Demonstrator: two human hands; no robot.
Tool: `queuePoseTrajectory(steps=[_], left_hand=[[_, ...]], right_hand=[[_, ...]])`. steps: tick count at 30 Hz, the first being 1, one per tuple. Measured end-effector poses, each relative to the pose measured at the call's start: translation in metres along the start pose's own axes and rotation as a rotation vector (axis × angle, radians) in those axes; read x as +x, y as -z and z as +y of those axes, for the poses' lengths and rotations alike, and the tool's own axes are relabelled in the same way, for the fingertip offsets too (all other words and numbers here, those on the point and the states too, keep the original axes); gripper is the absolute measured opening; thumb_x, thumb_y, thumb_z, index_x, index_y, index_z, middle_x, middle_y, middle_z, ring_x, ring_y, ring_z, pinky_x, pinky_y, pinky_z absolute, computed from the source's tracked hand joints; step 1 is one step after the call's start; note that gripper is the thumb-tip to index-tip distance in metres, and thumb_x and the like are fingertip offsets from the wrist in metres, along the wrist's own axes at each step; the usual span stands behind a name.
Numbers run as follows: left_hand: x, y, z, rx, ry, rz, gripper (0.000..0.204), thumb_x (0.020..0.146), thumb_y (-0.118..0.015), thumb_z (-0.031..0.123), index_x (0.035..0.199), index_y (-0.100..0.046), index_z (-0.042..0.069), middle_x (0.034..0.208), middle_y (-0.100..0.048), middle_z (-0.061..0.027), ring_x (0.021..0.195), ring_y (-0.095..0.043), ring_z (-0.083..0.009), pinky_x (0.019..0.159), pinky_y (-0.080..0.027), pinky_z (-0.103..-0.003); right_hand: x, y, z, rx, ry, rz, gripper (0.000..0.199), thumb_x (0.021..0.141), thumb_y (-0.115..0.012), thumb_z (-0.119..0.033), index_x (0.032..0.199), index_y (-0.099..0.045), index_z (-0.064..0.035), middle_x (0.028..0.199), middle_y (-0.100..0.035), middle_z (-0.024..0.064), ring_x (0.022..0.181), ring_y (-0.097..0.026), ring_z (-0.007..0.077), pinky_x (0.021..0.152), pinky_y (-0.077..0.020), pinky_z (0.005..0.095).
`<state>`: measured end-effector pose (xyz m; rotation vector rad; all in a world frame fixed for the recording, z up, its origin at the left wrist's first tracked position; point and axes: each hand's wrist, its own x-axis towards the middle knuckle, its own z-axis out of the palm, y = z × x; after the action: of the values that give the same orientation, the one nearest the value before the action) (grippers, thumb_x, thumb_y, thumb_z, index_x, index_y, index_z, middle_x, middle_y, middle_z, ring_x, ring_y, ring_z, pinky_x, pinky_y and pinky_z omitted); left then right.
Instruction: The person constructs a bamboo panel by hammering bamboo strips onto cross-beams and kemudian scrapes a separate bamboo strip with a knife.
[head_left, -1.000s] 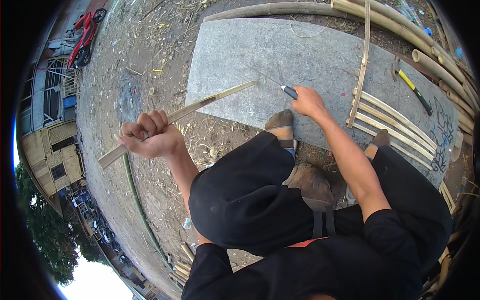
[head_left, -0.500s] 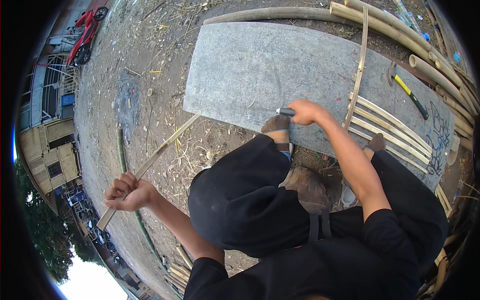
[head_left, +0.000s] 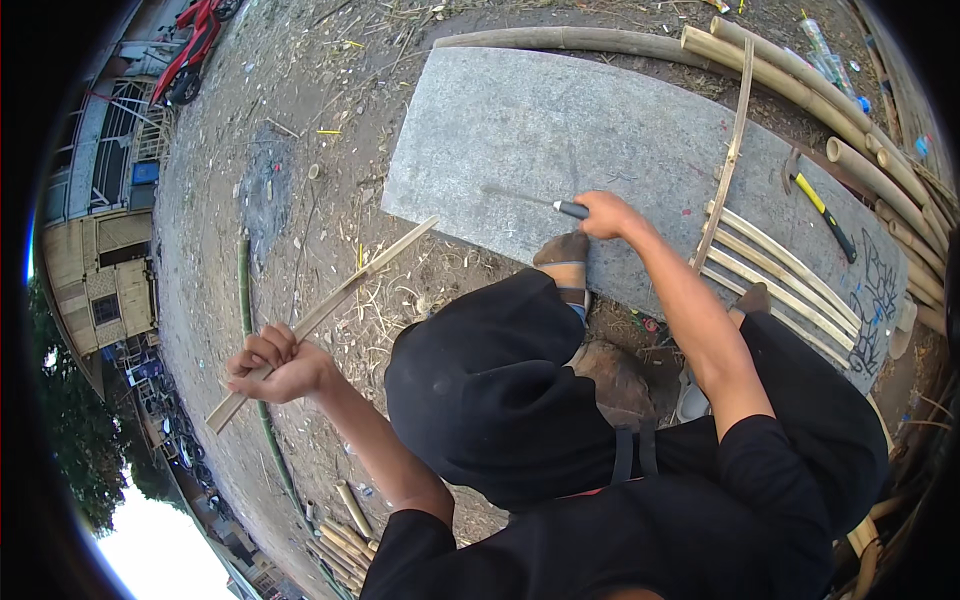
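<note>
My left hand (head_left: 272,365) is closed around a long split bamboo strip (head_left: 345,295), held out to my left with its far end pointing toward the grey stone slab (head_left: 560,120). My right hand (head_left: 605,213) grips the dark handle of a knife (head_left: 535,201) whose blade lies flat on the slab, pointing left. My black hood and sleeves fill the lower middle of the view. A foot in a sandal (head_left: 563,255) rests at the slab's near edge.
Several split bamboo strips (head_left: 775,275) lie on the slab's right part. A yellow-handled hammer (head_left: 820,205) lies beyond them. Thick bamboo poles (head_left: 800,85) line the far and right edges. A green bamboo stem (head_left: 245,300) lies on the dirt at left, more short pieces (head_left: 340,540) near the bottom.
My left hand swung the bamboo strip down and away from the slab to my left. My right hand moved slightly left over the slab, and the knife blade now lies out on the stone.
</note>
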<state>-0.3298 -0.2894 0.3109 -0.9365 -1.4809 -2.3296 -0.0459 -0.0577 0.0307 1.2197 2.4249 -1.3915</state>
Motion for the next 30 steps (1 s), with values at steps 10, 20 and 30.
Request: queuePoseTrajectory(steps=[10,20,30], left_hand=[[0.019,-0.052,-0.009,-0.449,0.248,0.155,0.052,0.096,-0.04,0.063,0.08,-0.042,0.014,0.056,-0.025,0.0043,0.043,-0.017,-0.0062,0.037,-0.014,-0.023],[-0.022,-0.063,-0.039,-0.695,0.47,-0.112,0.047,0.103,-0.026,0.053,0.08,-0.039,0.014,0.064,-0.031,0.0004,0.058,-0.032,-0.0114,0.053,-0.035,-0.027],[-0.061,-0.045,-0.062,-0.222,0.894,-0.333,0.051,0.099,-0.034,0.061,0.106,-0.052,0.013,0.082,-0.049,-0.0019,0.075,-0.048,-0.0131,0.062,-0.042,-0.027]], right_hand=[[-0.05,0.01,-0.052,0.801,-0.072,0.186,0.03,0.082,-0.073,-0.03,0.082,-0.056,-0.0051,0.072,-0.059,0.0079,0.057,-0.054,0.0122,0.051,-0.0411,0.0275],[-0.05,0.019,-0.097,2.218,0.1,0.161,0.019,0.095,-0.063,-0.027,0.097,-0.056,-0.0094,0.114,-0.063,0.0109,0.053,-0.041,0.0027,0.05,-0.0368,0.0182],[-0.046,0.075,-0.097,2.355,0.256,0.421,0.024,0.093,-0.066,-0.025,0.1,-0.051,-0.0082,0.09,-0.058,-0.0003,0.059,-0.046,0.0039,0.055,-0.0403,0.0206]])
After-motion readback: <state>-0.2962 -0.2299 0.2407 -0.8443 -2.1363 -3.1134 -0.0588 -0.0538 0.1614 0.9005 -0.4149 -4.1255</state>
